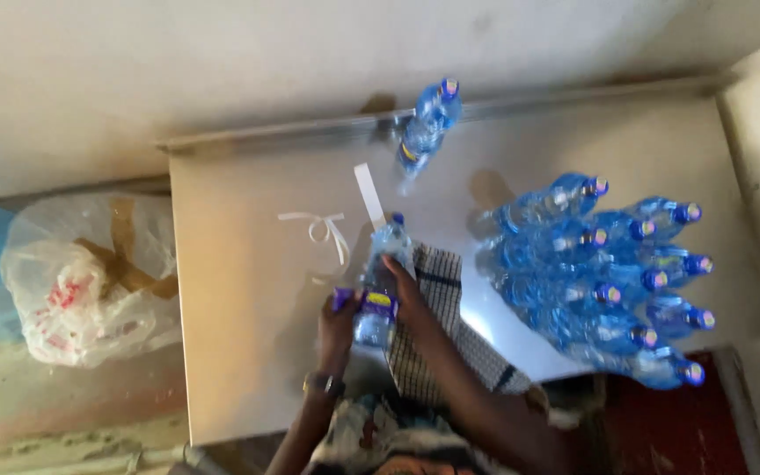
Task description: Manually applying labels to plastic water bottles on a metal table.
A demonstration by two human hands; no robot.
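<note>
You've got 1 clear water bottle point(382, 286) between both hands, lying at a slant over the near part of the pale worktop point(248, 352), its blue cap pointing away from you. Your right hand point(408, 295) wraps the bottle's side, grip closed around the body just above the label. Your left hand point(338, 321) sits at the bottle's lower end, fingers pinching a purple strip, what looks like the label band point(345, 297), right against the plastic.

Judging from this, the label work is the step in hand. Keep that right grip firm but not crushing; thin plastic like this will likely buckle and wrinkle the band. Hold the bottle steady with the right and let the left do the fine work, smoothing along the curve rather than tugging.

Under your right forearm lies a checked cloth point(450, 308), handy for damp fingers. Watch the loose white strips point(327, 224) beside the bottle so they don't stick to it. The cluster of blue-capped bottles point(609, 281) stands well apart to your right, and 1 single bottle point(428, 123) stands at the far edge.
</note>
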